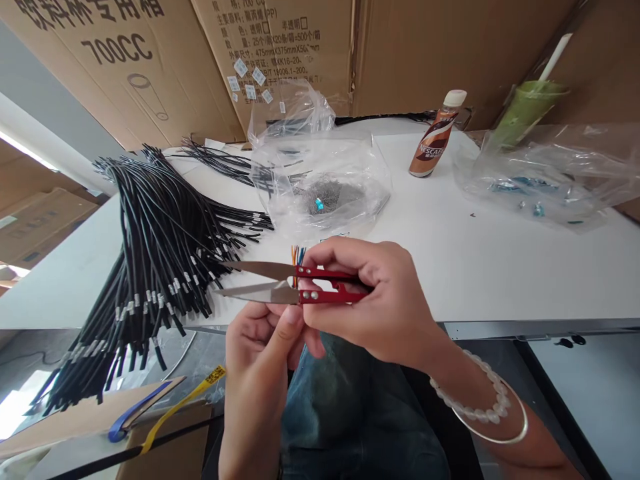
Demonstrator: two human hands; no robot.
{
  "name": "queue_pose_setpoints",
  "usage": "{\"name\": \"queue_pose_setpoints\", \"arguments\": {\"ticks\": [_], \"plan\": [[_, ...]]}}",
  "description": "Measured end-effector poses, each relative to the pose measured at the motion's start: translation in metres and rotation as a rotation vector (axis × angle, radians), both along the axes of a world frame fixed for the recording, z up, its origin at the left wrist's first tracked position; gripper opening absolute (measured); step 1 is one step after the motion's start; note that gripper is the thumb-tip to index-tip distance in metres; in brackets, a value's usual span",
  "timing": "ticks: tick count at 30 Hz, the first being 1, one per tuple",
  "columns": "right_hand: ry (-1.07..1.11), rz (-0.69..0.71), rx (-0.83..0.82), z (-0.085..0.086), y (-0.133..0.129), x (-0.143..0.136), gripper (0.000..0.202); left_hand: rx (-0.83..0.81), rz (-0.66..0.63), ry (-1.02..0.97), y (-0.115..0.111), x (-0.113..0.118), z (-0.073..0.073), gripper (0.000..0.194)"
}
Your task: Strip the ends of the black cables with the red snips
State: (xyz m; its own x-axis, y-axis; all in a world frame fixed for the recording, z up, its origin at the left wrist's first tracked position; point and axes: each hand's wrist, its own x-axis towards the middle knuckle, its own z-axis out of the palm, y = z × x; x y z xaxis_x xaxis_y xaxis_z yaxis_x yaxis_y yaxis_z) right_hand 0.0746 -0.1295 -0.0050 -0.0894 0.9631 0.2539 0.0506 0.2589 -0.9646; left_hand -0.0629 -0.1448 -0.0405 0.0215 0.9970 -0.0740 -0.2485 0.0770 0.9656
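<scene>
My right hand [385,300] is closed around a pair of red-handled thread snips [325,297], whose two blades point left and stand apart. Behind the snips, thin coloured wires [294,256], orange and blue among them, stick up from the end of a cable mostly hidden by my fingers. My left hand [263,360] pinches that cable just below the blades, thumb against fingers. To the left lies a big bundle of black cables [165,240] with silvery bands near many ends, partly hanging over the table's front edge.
A clear plastic bag [365,167] with dark small pieces lies mid-table. Further right are a Nescafe bottle [434,143], a green cup [530,110] and another clear bag [555,200]. Cardboard boxes [290,40] line the back of the white table [500,273].
</scene>
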Motion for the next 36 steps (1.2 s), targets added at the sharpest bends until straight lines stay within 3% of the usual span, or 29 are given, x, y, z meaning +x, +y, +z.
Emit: {"name": "queue_pose_setpoints", "arguments": {"ticks": [5, 13, 17, 20, 22, 25, 27, 30, 36], "plan": [[0.1, 0.071, -0.047, 0.002, 0.007, 0.005, 0.013, 0.047, -0.036, 0.021, 0.006, -0.001, 0.002, 0.025], [0.124, 0.066, -0.041, -0.002, 0.007, 0.003, 0.014, 0.096, -0.121, 0.096, 0.008, -0.004, 0.003, 0.035], [0.071, -0.048, 0.017, -0.007, 0.018, 0.006, 0.011, 0.079, -0.114, 0.084, 0.008, -0.002, 0.006, 0.037], [-0.305, -0.356, 0.121, -0.009, 0.053, 0.018, 0.015, 0.047, -0.109, 0.048, 0.009, -0.001, 0.011, 0.041], [-0.82, -0.585, 0.091, -0.012, 0.087, 0.029, 0.02, 0.031, -0.118, 0.001, 0.01, -0.002, 0.015, 0.044], [-1.009, -0.575, 0.01, -0.02, 0.131, 0.043, 0.01, 0.0, -0.135, -0.082, 0.011, -0.006, 0.017, 0.047], [-1.039, -0.558, -0.011, -0.026, 0.147, 0.047, 0.007, -0.024, -0.149, -0.117, 0.011, -0.009, 0.017, 0.047], [-1.024, -0.601, -0.013, -0.033, 0.147, 0.047, 0.007, -0.034, -0.165, -0.143, 0.012, -0.012, 0.016, 0.044], [-0.799, -0.659, 0.019, -0.034, 0.112, 0.045, 0.042, 0.019, -0.173, -0.158, 0.012, -0.012, 0.012, 0.045]]}}
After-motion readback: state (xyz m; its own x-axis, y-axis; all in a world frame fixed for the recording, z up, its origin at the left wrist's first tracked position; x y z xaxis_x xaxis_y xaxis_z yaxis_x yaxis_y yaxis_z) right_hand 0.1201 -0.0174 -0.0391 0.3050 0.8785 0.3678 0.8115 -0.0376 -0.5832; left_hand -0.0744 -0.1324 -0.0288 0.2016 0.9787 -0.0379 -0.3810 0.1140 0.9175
